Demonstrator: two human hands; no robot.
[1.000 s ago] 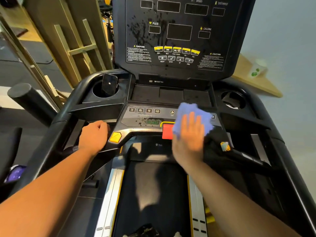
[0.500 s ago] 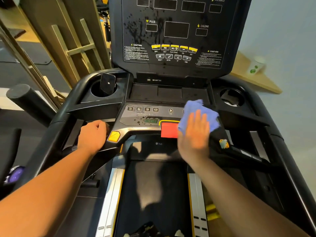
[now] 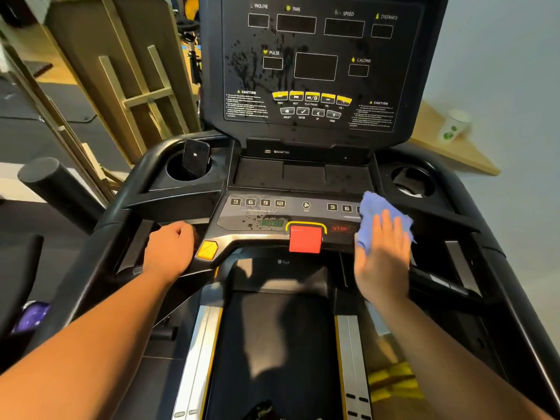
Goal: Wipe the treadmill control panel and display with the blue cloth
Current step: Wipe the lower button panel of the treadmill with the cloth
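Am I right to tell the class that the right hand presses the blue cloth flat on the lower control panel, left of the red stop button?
Not quite. In the head view the right hand presses the blue cloth on the lower control panel to the right of the red stop button, not left of it.

**How Many Things**

There are two hands: the left hand (image 3: 169, 248) and the right hand (image 3: 382, 262). There is one blue cloth (image 3: 382, 215). There is one red button (image 3: 305, 239) and one yellow button (image 3: 207, 249). There are two cup holes, a left one (image 3: 174, 171) and a right one (image 3: 412, 180). There is one paper cup (image 3: 454, 125).
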